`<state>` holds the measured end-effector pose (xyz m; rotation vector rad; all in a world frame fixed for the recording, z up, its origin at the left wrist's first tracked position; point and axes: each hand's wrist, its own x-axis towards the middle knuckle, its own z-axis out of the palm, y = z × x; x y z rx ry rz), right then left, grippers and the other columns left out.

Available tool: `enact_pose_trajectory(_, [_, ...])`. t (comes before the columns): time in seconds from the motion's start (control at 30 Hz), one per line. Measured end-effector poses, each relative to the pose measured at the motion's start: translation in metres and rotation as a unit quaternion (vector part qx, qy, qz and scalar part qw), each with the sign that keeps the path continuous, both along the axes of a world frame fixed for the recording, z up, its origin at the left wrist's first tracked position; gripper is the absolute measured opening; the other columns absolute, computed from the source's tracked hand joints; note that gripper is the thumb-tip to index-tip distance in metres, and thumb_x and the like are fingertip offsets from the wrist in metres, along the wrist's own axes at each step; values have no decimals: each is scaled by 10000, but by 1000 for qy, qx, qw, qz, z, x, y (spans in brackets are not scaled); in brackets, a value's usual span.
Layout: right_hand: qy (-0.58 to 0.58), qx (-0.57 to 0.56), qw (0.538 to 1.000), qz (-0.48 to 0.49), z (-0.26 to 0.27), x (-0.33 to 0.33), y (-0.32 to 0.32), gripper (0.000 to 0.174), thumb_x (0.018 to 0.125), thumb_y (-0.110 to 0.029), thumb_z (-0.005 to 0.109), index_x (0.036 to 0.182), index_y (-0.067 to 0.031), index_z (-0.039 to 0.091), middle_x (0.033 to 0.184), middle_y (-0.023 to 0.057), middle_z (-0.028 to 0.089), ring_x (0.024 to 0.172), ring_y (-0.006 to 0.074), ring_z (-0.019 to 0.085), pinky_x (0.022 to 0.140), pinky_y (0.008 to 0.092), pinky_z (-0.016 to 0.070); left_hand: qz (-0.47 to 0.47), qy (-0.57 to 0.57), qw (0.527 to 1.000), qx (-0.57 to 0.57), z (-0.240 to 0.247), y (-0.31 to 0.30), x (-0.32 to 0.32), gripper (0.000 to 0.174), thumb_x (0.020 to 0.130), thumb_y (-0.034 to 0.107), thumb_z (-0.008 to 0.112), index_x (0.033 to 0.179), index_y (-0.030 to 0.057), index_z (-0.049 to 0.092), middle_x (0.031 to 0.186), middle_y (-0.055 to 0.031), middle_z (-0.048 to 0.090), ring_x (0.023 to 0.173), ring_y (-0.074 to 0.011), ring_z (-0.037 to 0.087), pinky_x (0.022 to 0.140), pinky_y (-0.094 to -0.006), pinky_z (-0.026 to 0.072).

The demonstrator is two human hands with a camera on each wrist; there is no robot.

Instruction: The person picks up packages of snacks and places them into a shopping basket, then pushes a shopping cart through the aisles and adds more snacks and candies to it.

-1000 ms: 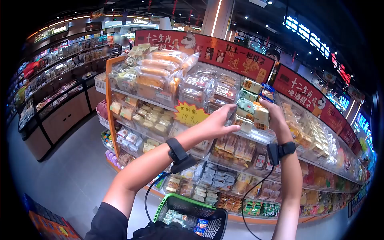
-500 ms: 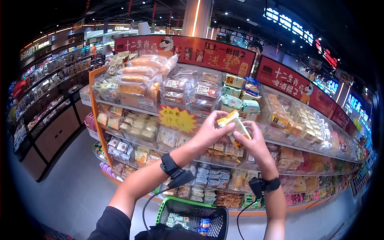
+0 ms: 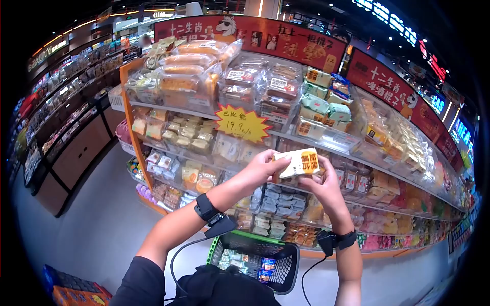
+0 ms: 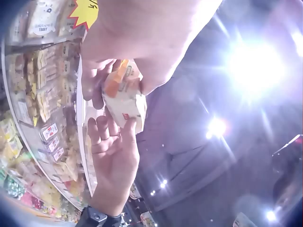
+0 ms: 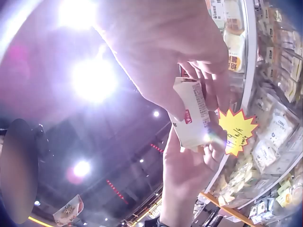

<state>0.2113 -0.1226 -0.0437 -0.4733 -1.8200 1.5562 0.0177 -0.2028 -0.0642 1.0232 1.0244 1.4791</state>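
Between both hands, in front of the middle shelves, is a small white snack pack [image 3: 301, 164] with orange-yellow patches and dark printed characters. My left hand [image 3: 263, 168] pinches its left end, thumb on the near face. My right hand [image 3: 329, 183] grips the right end, fingers curled behind. In the left wrist view the pack [image 4: 125, 104] shows a white side with a small red mark. Rows of fine print run along the pack [image 5: 196, 111] in the right wrist view. Above the hands, a clear bin [image 3: 326, 135] holds similar packs in green, white and yellow.
A black basket with a green rim [image 3: 214, 247] stands below the hands, with pale green packs [image 3: 232, 259] and blue packs [image 3: 266, 270] inside. Tiered shelves of wrapped bread and cakes curve across the front. A yellow starburst price tag [image 3: 240, 124] hangs left of the bin.
The hands have come down and away from the upper bin with the white snack pack. Since half a second ago they have turned it so its printed face shows.
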Motion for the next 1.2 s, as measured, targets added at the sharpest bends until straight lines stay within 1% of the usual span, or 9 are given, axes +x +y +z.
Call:
enact_pose_trajectory(0.17, [-5, -4, 1000, 16, 10, -12, -4, 607, 782, -52, 705, 1293, 15, 385, 1142, 150, 552, 1028, 188, 578, 857, 303, 503, -20, -2, 999, -26, 11, -16, -9, 386, 879, 392, 620, 1077, 67, 553, 928, -10, 612, 820, -65, 567, 697, -232, 447])
enact_pose_trajectory(0.37, [-12, -10, 1000, -2, 13, -30, -10, 505, 873, -207, 638, 1276, -1, 413, 1117, 120, 574, 1003, 147, 568, 838, 277, 470, -76, 98, 992, -9, 3, -19, -26, 374, 863, 356, 646, 1084, 60, 589, 916, 0, 625, 828, -68, 574, 707, -233, 443])
enact_pose_trajectory(0.43, [-39, 1, 999, -8, 12, -35, -8, 483, 878, -225, 633, 1260, -3, 436, 1112, 110, 577, 1009, 135, 560, 848, 263, 452, -72, 24, 997, 27, 2, -21, -19, 416, 828, 260, 701, 1149, 50, 541, 952, -23, 626, 836, -83, 588, 686, -232, 461])
enact_pose_trajectory(0.57, [-3, 196, 980, 10, 12, -46, -13, 478, 827, -193, 697, 1215, -3, 494, 1108, 83, 580, 974, 123, 558, 837, 244, 445, 28, -46, 996, 65, 5, -27, -13, 537, 829, 290, 699, 1239, 46, 452, 1017, -57, 617, 882, -127, 619, 695, -258, 492])
enact_pose_trajectory(0.6, [-3, 139, 990, 16, 13, -45, -14, 494, 801, -169, 722, 1210, -2, 500, 1096, 79, 584, 918, 115, 577, 775, 241, 469, 67, -73, 993, 66, 5, -29, -10, 559, 832, 308, 695, 1253, 46, 437, 1030, -64, 614, 889, -135, 625, 698, -262, 495])
enact_pose_trajectory(0.7, [-53, 100, 994, 12, 25, -39, -16, 487, 795, -157, 724, 1204, -3, 508, 1048, 72, 601, 852, 104, 588, 697, 233, 479, 23, 9, 1000, 12, 16, -38, -24, 615, 842, 374, 671, 1290, 51, 400, 1048, -65, 610, 913, -143, 628, 709, -270, 495])
enact_pose_trajectory(0.73, [-41, 95, 995, 10, 27, -38, -15, 459, 795, -153, 720, 1182, -9, 520, 1000, 70, 614, 784, 89, 583, 649, 223, 473, 22, 41, 997, 58, 14, -35, -28, 620, 840, 428, 656, 1277, 48, 434, 1071, -64, 609, 917, -137, 621, 716, -275, 495])
enact_pose_trajectory(0.87, [-24, 73, 997, 14, 28, -40, -11, 398, 828, -187, 672, 1160, -29, 519, 920, 52, 630, 787, 71, 568, 651, 201, 418, 29, 77, 995, 58, 19, -42, -36, 529, 837, 411, 663, 1199, 48, 534, 1084, -53, 615, 938, -115, 601, 731, -273, 493])
enact_pose_trajectory(1.2, [-25, 42, 999, -6, 45, -46, -19, 349, 883, -216, 621, 1143, -6, 521, 966, 79, 631, 859, 94, 581, 761, 237, 452, 84, 72, 992, 56, 27, -43, -40, 502, 844, 429, 647, 1160, 47, 569, 1071, -41, 624, 960, -92, 576, 740, -253, 462])
